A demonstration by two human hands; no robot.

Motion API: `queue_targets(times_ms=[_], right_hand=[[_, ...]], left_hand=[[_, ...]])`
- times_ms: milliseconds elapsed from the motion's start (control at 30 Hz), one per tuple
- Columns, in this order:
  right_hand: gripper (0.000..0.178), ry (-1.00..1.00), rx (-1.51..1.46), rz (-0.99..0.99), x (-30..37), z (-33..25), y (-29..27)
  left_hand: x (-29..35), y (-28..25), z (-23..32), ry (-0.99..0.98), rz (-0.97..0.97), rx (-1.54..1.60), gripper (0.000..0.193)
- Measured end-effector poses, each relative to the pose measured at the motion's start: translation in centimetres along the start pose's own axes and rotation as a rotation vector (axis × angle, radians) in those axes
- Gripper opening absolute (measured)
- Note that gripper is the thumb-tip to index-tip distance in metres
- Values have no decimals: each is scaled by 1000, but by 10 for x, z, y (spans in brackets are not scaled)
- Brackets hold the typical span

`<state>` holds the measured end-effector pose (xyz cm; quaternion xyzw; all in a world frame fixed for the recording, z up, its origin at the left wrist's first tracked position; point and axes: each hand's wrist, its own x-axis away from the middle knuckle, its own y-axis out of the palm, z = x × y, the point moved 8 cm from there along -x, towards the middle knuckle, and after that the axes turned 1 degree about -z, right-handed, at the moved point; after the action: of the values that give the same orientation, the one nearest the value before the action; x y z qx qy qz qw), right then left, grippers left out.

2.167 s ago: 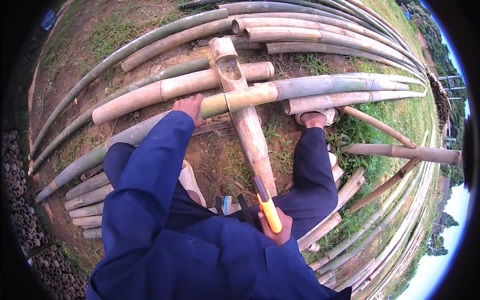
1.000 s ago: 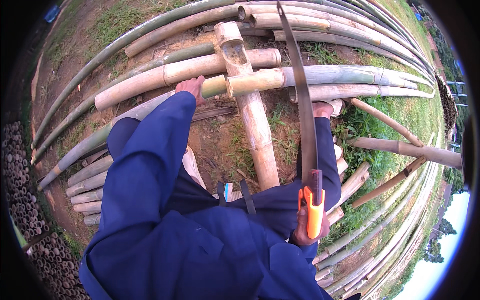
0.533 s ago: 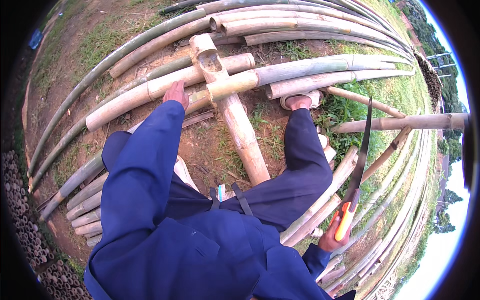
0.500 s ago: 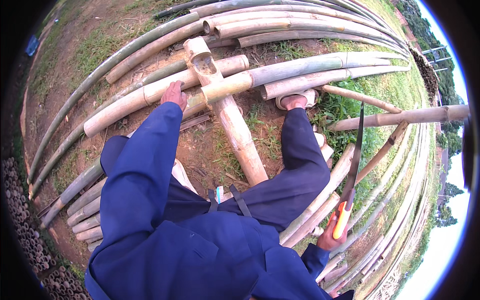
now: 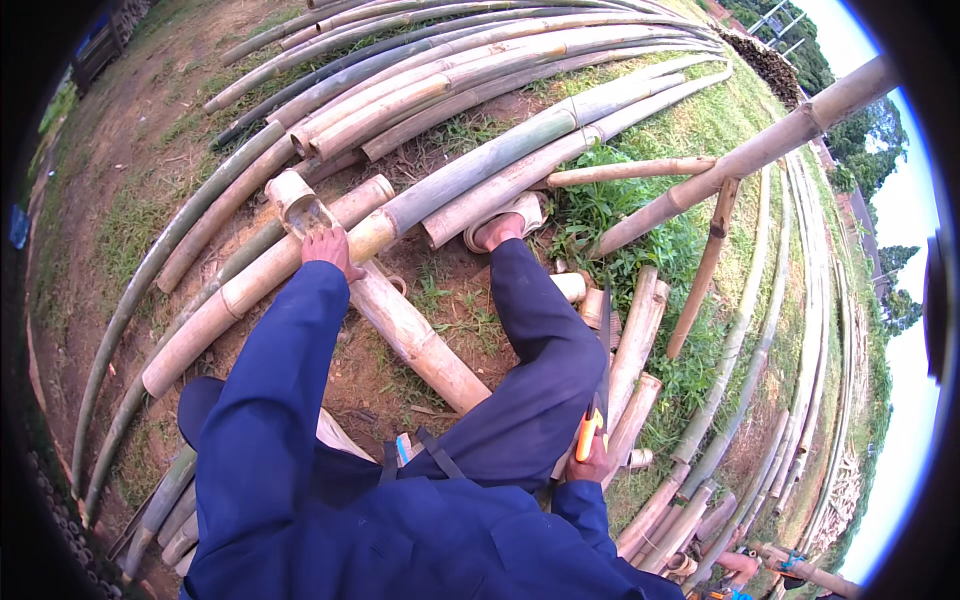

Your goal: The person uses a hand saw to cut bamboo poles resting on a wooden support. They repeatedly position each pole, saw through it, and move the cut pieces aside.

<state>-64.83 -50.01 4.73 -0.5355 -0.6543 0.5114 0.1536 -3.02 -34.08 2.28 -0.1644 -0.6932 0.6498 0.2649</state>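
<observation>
My left hand (image 5: pixel 328 250) is laid over the cut end of a long green-and-tan bamboo pole (image 5: pixel 480 172), fingers curved across it, beside a thick bamboo post (image 5: pixel 420 340) with a scooped notch near its top. A shorter pale bamboo piece (image 5: pixel 225 305) crosses the same post; part of the crossing is hidden under my hand. Low on the right, my right hand (image 5: pixel 594 460) grips the orange-and-yellow handle of a hand saw (image 5: pixel 587 432). The saw's dark blade points upward beside my right knee. My right foot in a sandal (image 5: pixel 510 222) rests against another pole (image 5: pixel 500 195).
Many bamboo poles (image 5: pixel 440 85) lie on the grass beyond. To the right, a raised pole (image 5: pixel 760 150) stands on slanted bamboo legs. Short cut lengths (image 5: pixel 635 340) lie beside my right leg. Part of another person (image 5: pixel 740 563) shows at the lower right.
My left hand has shifted from the shorter pale piece to the long pole's end by the notched post. The saw has come closer to my right leg. The view has turned.
</observation>
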Motion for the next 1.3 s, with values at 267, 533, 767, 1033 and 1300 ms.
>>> queue_targets(times_ms=[267, 533, 767, 1033, 1300], right_hand=[[23, -27, 19, -132, 38, 22, 81], [25, -37, 4, -283, 45, 27, 84], [48, 820, -930, -244, 61, 100, 86], [50, 483, -734, -374, 22, 90, 76], [48, 368, -267, -412, -20, 100, 49]], left_hand=[[-11, 32, 0, 9, 3, -29, 83], [-14, 21, 1, 64, -86, 58, 80], [31, -58, -72, 104, -163, 71, 73], [157, -69, -248, 0, -321, 80, 82], [293, 37, -399, -356, -443, 70, 83]])
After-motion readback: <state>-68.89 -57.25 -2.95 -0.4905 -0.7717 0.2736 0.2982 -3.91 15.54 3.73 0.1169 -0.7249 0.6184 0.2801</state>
